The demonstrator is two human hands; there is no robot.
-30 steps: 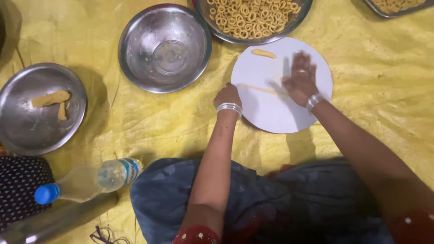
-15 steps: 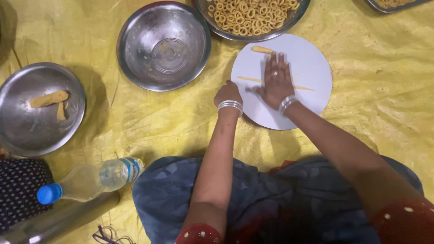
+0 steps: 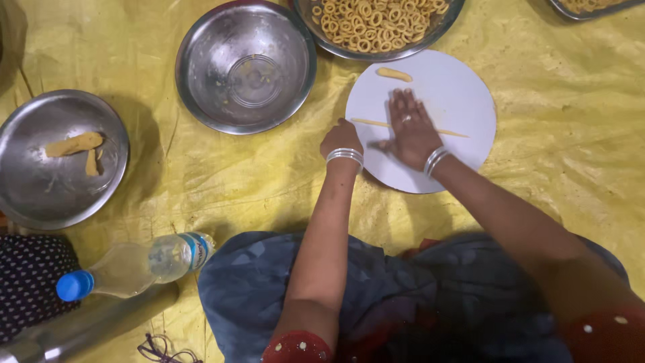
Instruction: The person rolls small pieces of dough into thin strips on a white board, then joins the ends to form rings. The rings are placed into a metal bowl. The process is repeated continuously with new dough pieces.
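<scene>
Where the right hand [image 3: 411, 129] presses flat, palm down with fingers spread, the middle of the thin dough strand [image 3: 366, 123] is hidden beneath it, so only the two ends show, one poking out to the left and one to the right of the palm. Its long axis runs nearly level across the round white board [image 3: 463, 87], left to right, tilting slightly downward toward the right end. The left hand [image 3: 341, 139] is loosely curled at the board's left edge, just below the strand's left tip; whether it grips anything cannot be told. A short stub of dough [image 3: 394, 74] lies near the board's top, well apart from both hands.

Above the board, a steel tray of dough rings [image 3: 376, 20] is cut off by the picture's top edge. An empty steel bowl [image 3: 245, 67] sits left of the board on the yellow sheet [image 3: 571, 134], and a steel plate [image 3: 57, 161] with two dough pieces lies farther left. A plastic bottle [image 3: 134, 265] with a blue cap lies on its side near the person's knee.
</scene>
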